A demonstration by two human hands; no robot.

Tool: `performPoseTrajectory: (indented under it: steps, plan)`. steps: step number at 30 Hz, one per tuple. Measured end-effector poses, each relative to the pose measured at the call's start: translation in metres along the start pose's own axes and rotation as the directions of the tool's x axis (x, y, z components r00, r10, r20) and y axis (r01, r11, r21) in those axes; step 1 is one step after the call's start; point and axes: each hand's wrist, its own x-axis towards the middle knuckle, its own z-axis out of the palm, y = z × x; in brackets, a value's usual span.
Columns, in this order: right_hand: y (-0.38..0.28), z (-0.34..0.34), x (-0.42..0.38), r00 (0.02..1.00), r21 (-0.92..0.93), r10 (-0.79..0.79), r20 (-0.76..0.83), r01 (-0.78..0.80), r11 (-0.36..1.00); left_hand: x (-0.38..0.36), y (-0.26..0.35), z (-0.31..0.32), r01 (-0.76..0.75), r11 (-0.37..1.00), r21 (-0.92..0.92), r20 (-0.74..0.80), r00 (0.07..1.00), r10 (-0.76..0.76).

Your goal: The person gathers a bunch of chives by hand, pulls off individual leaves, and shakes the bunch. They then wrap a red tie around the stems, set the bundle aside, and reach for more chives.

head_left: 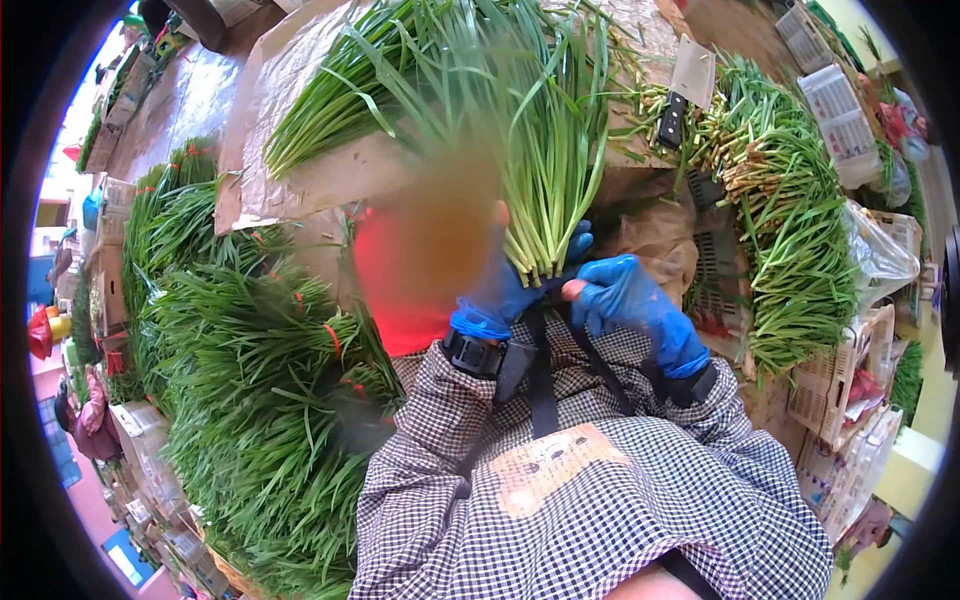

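My left hand, in a blue glove, is closed round the pale lower ends of a bunch of long green stalks. Its blue fingertips show behind the stems, and the leaves fan out upward. My right hand, also gloved in blue, is just right of the stem ends with its fingers curled in; a bare fingertip shows at its left side. What it pinches is too small to tell. More loose stalks lie on the brown board beyond. A blurred patch with a red area hides what is left of the bunch.
Bundles tied with red bands pile up on the left. At the right are a heap of stalks, a black-handled knife, a clear plastic bag and crates. A person is at the far left.
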Motion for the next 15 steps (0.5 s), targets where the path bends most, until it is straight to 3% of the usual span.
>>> performPoseTrajectory:
  steps: [2,4,6,7,8,10,11,12,14,15]
  plan:
    - [0.009,-0.015,0.000,0.994,0.008,-0.009,-0.109,0.010,1.000,-0.001,0.003,-0.001,0.033,0.999,0.034,0.066,0.997,-0.035]
    - [0.013,-0.023,-0.002,0.994,-0.024,0.029,-0.107,-0.032,0.999,0.000,0.004,-0.010,0.059,0.998,-0.003,0.032,0.998,-0.058]
    - [0.021,-0.027,0.003,0.986,-0.006,-0.020,-0.167,0.019,1.000,0.003,0.006,-0.023,0.074,0.974,0.216,-0.007,0.997,-0.075]
    - [0.022,-0.030,0.009,0.982,-0.088,-0.060,-0.181,0.044,0.995,0.002,0.005,-0.018,0.109,0.980,0.164,-0.105,0.990,-0.092]
    - [0.022,-0.032,0.014,0.981,-0.092,-0.079,-0.175,0.063,0.994,0.002,0.005,-0.016,0.096,0.979,0.179,-0.099,0.992,-0.079]
    - [0.019,-0.032,0.022,0.882,-0.289,-0.386,-0.271,0.308,0.906,0.001,0.006,-0.015,0.071,0.956,0.284,-0.145,0.989,-0.031]
    - [0.003,-0.026,0.022,0.855,-0.228,-0.432,-0.286,0.378,0.898,-0.003,0.007,0.008,0.064,0.900,0.431,-0.259,0.964,0.056]
    - [-0.003,-0.022,0.027,0.850,-0.223,-0.442,-0.285,0.390,0.894,-0.001,0.007,0.013,0.060,0.895,0.442,-0.258,0.964,0.063]
    - [-0.013,-0.014,0.035,0.823,-0.182,-0.472,-0.318,0.435,0.882,0.004,0.003,0.019,0.227,0.443,0.867,-0.388,0.865,0.318]
    - [-0.023,-0.006,0.036,0.887,0.025,-0.369,-0.277,0.391,0.920,0.012,-0.007,-0.025,-0.088,0.297,0.951,-0.058,0.891,0.450]
